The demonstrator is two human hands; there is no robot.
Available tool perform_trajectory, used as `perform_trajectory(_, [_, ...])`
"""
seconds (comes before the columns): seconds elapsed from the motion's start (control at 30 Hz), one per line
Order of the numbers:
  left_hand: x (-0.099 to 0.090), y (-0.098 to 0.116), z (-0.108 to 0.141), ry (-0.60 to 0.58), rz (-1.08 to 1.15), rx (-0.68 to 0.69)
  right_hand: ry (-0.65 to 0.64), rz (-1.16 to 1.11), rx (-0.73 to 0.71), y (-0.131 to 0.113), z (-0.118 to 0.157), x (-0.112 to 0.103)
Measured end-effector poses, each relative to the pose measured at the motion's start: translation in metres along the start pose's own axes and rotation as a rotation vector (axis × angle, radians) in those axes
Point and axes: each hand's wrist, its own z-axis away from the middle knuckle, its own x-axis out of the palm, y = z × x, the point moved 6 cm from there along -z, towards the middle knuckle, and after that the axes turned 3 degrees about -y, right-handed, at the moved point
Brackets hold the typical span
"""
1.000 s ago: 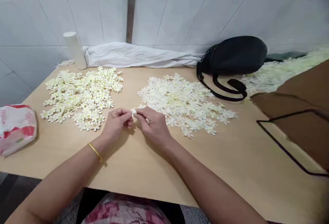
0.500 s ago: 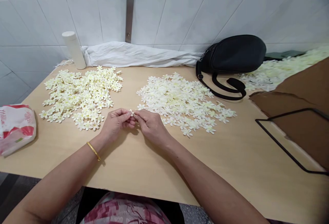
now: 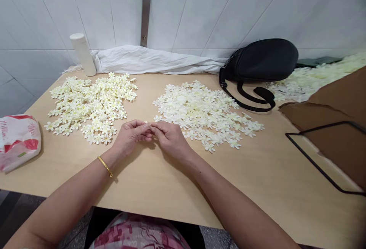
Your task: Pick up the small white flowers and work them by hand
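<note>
My left hand and my right hand meet fingertip to fingertip just above the table. Both are closed in a pinch on a small white artificial flower, mostly covered by the fingers. Beyond my left hand spreads a pile of cream flowers with yellow centres. Past my right hand lies a second pile of whiter flowers, flatter and looser at its near edge.
A white bottle and a bundled white cloth line the tiled wall. At far left sits a red-and-white plastic packet. Rightward are a black bag, more flowers, brown cardboard and a black metal frame.
The flower shows less now, more covered by my fingertips, which have drawn closer together. The hands stay in about the same place, and the piles look unchanged.
</note>
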Motion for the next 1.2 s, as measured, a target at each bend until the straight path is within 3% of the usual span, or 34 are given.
perform_trajectory(0.4, [-0.0002, -0.0033, 0.0, -0.068, 0.01, -0.011, -0.037, -0.054, 0.048, -0.0016, 0.0022, 0.0003])
perform_trajectory(1.2, [-0.0007, -0.0014, 0.0002, -0.045, 0.018, -0.057, 0.005, -0.064, 0.056, 0.0015, 0.0012, 0.0])
